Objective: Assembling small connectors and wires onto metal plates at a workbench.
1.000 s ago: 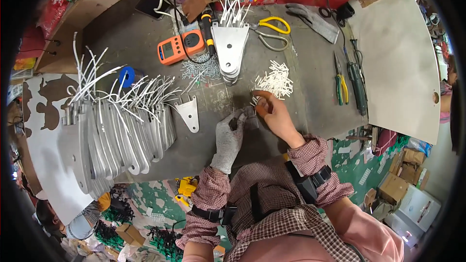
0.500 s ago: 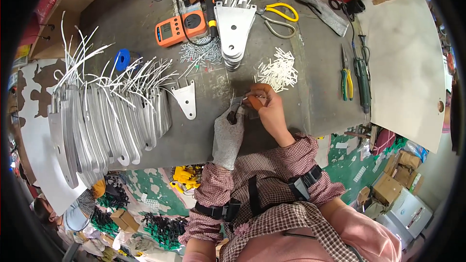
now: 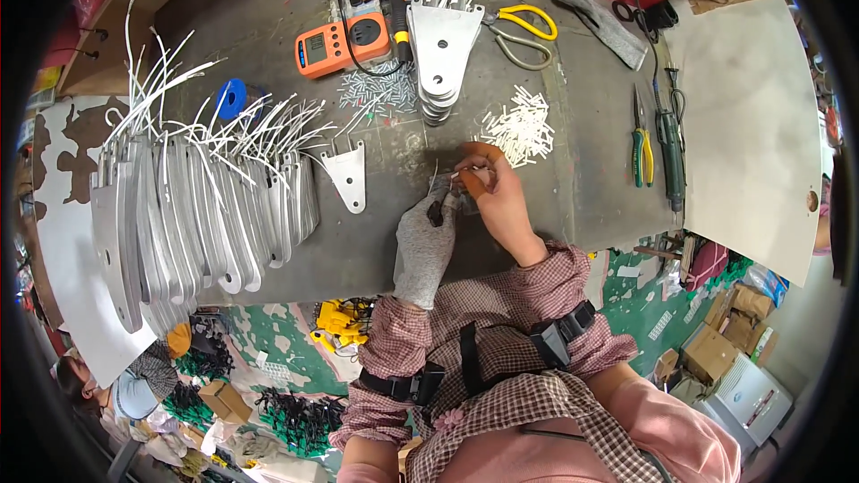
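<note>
Over the middle of the bench my two hands meet at the fingertips. My left hand (image 3: 422, 246), in a grey glove, is closed, and a thin pale wire (image 3: 436, 168) sticks up from its fingers. My right hand (image 3: 504, 206) is bare apart from orange finger covers; its thumb and forefinger pinch close to the left fingertips. A tiny white piece shows between them, too small to name. Just beyond the right hand lies a pile of short white tubes (image 3: 522, 128). Left of my gloved hand lies a single white metal plate with holes (image 3: 349, 181), a wire at its top.
Stacked metal plates (image 3: 210, 224) with white wires fill the left side. Farther back are a plate stack (image 3: 445, 45), an orange meter (image 3: 338, 46), small metal pins (image 3: 376, 94) and yellow-handled pliers (image 3: 526, 31). A soldering iron (image 3: 668, 156) and more pliers (image 3: 642, 152) lie right.
The view has shifted slightly, moving the bench things a little in the picture. My hands stay together, with only a small shift of the right fingers.
</note>
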`<state>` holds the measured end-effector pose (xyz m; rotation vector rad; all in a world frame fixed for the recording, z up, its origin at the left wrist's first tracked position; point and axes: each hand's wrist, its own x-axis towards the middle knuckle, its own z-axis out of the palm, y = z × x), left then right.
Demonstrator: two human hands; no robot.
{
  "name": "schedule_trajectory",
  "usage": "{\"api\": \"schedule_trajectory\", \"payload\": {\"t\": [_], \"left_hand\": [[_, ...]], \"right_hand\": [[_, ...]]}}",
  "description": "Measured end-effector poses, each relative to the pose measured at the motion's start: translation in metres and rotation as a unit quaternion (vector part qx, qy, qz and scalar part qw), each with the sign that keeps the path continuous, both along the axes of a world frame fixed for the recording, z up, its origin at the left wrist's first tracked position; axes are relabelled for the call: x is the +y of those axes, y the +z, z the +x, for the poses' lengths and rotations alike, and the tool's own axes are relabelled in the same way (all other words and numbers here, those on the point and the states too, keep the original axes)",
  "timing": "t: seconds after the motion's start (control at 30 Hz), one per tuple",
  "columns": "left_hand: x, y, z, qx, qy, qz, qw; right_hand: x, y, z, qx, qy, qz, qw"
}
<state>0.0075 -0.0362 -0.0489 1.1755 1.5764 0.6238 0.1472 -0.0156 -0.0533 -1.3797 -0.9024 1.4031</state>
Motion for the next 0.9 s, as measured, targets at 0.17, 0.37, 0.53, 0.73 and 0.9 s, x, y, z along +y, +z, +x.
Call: {"api": "schedule_trajectory", "payload": {"t": [0.17, 0.37, 0.53, 0.73, 0.9], "left_hand": [[0.004, 0.017, 0.002, 0.114, -0.064, 0.066, 0.989], [-0.001, 0.005, -0.007, 0.073, -0.059, 0.050, 0.994], [-0.019, 0.010, -0.002, 0.130, -0.024, 0.103, 0.986], [-0.042, -0.012, -0.012, 0.238, -0.022, 0.184, 0.953], [-0.044, -0.013, -0.015, 0.234, -0.034, 0.168, 0.957]], "right_hand": [[0.004, 0.016, 0.009, -0.115, 0.058, 0.029, 0.991], [0.006, 0.027, 0.007, -0.283, 0.155, 0.094, 0.942], [-0.005, 0.023, -0.001, -0.318, 0.131, 0.065, 0.937], [-0.028, 0.019, -0.017, -0.278, 0.171, 0.084, 0.942], [-0.034, 0.015, -0.011, -0.302, 0.181, 0.062, 0.934]]}}
